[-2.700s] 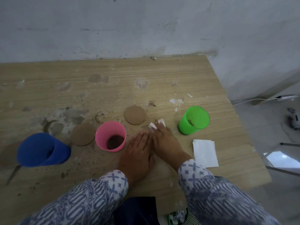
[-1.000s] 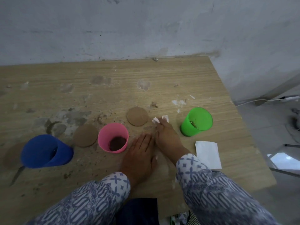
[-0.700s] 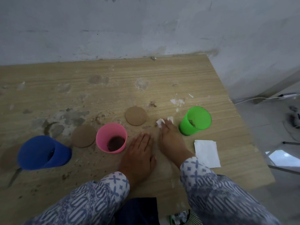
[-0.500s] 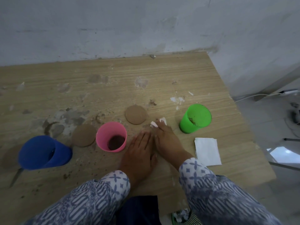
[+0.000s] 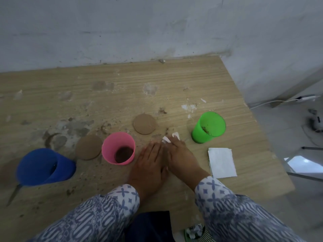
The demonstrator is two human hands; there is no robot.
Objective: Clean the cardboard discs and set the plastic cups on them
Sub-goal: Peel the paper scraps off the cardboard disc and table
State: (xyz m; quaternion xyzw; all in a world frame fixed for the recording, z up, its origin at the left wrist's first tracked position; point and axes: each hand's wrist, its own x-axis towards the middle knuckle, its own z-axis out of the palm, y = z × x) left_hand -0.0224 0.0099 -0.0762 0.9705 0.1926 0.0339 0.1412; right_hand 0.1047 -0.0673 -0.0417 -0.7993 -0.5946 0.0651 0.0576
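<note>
Pressing a crumpled white tissue wad (image 5: 167,139) onto the light wood-grain table (image 5: 157,88) with the right hand (image 5: 182,155): grip flat, fingers straight on top of the wad, white corners poking out past the fingertips. Resting the left hand (image 5: 149,164) palm-down right beside it, inner edges touching, grip spread flat, holding nothing. Can't tell what sits under the two palms.

Round brown cardboard disc (image 5: 144,124) lying bare just beyond the fingertips. Second round brown cardboard disc (image 5: 88,149) lying bare between the pink plastic cup (image 5: 118,148) and the blue plastic cup (image 5: 44,166). Pink cup upright, just left of the left hand, brown residue in the bottom. Blue cup at near left. Green plastic cup (image 5: 208,127) upright, right of the wad, dark crumbs inside. Folded white tissue square (image 5: 221,162) flat near the right edge, beside the right wrist.

Table surface: grey-brown stains left of centre, dirt crumbs around the cups, white flecks past the far disc. Pushed into a corner of rough grey-white plaster wall (image 5: 157,28). Grey floor (image 5: 288,130) off the right edge, white cable (image 5: 272,102) along the wall base. Green-rimmed bin (image 5: 186,236) with crumpled paper at the bottom edge.
</note>
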